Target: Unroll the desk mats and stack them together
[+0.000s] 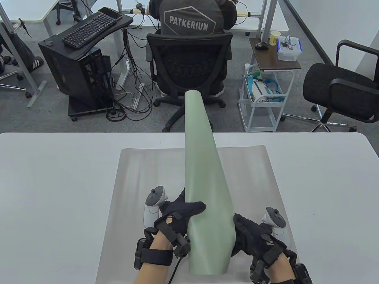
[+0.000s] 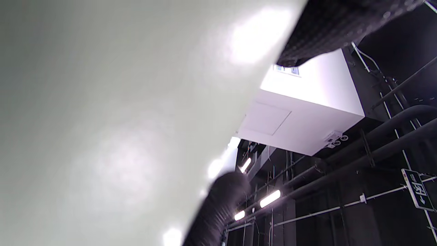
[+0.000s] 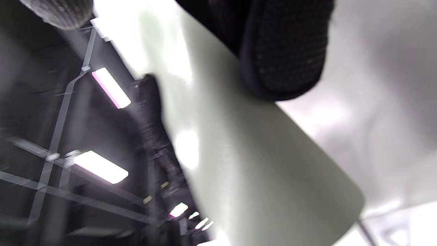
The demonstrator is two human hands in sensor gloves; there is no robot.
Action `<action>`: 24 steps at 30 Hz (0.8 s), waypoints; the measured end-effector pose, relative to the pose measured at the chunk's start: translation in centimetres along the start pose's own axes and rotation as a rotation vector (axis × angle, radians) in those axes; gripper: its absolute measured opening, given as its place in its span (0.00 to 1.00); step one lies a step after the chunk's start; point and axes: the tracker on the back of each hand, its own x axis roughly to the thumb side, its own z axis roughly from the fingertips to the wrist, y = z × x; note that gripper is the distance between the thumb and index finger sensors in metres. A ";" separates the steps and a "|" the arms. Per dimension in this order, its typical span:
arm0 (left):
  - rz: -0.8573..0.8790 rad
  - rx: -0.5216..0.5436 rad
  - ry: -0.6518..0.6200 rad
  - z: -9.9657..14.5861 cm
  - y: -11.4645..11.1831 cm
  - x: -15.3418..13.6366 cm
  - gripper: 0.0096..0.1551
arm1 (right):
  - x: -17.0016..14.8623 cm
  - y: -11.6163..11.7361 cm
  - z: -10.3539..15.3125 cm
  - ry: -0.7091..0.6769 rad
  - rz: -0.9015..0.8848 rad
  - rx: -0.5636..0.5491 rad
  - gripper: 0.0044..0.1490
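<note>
Containers: clear plastic box w/ blue clips on a small brown side table, far ahead-right of the hands; holds small items, too small to tell. Yellow paper cup just beside it. White wire cart under that table, holds a white-blue bag.
Surface: white table; grey desk mat lies flat on it, beneath both hands.
Room: grey carpet; person in a grey top seated in a black mesh chair, straight ahead of the hands, back to camera. Black PC tower & keyboard ahead-left; empty black armchair ahead-right.
Green desk mat: rolled, narrow at far end, looser & wider at near end; raised between the hands, far end pointing up & away past the table edge.
Left hand: grasps roll's left side, thumb laid across the front, fingers behind.
Right hand: on roll's right side; wrist view shows a fingertip pressed on the green sheet, so it holds the roll.
</note>
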 end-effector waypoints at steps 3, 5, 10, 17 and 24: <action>-0.007 -0.004 0.025 -0.3 -0.4 -0.4 0.61 | 0.2 0.6 -0.5 -0.102 -0.057 0.116 0.51; -0.092 0.011 0.052 -0.7 -0.8 -0.9 0.61 | 0.6 0.9 -0.1 -0.049 -0.042 0.091 0.63; -0.104 -0.005 0.078 -1.7 -2.6 -2.4 0.63 | 1.3 -0.4 1.5 0.089 0.332 -0.482 0.47; 0.400 -0.062 -0.038 -1.9 -3.5 -4.4 0.57 | 1.7 -1.4 1.8 0.021 0.253 -0.436 0.39; 0.630 -0.185 -0.108 -3.0 -4.3 -5.1 0.43 | 1.9 -1.4 1.9 -0.007 0.244 -0.404 0.38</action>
